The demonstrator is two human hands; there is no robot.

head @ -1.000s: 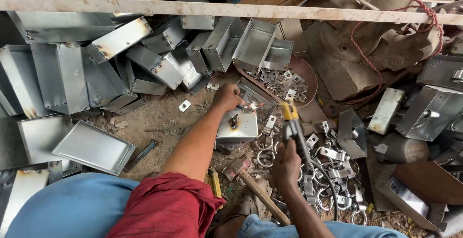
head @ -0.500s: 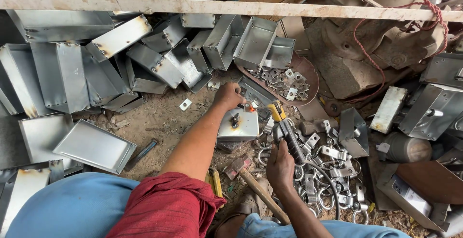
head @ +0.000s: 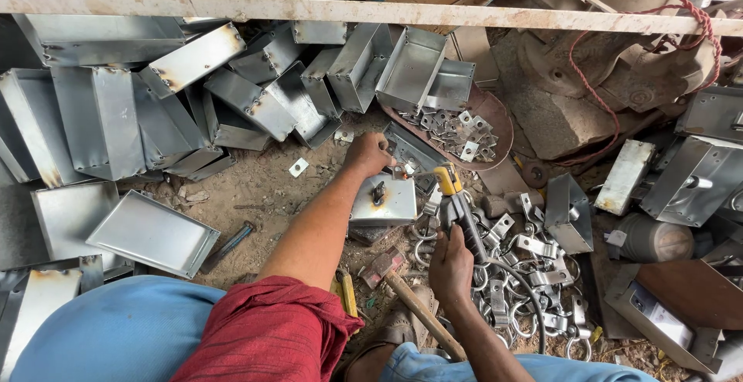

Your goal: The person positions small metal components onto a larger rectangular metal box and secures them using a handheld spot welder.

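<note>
- On the dirt floor (head: 255, 188), a small square grey sheet-metal box (head: 385, 200) with a dark burn mark lies among loose metal clips
- The left hand (head: 368, 154) presses on its far edge, fingers curled onto it
- The right hand (head: 451, 267) clenches a black, yellow-tipped welding electrode holder (head: 454, 204) just beside the box
- A wooden-handled hammer (head: 406, 297) lies near the right wrist

Metal boxes (head: 255, 95) lie left, brackets (head: 526, 274) right, a hammer (head: 406, 297) between the arms.
</note>
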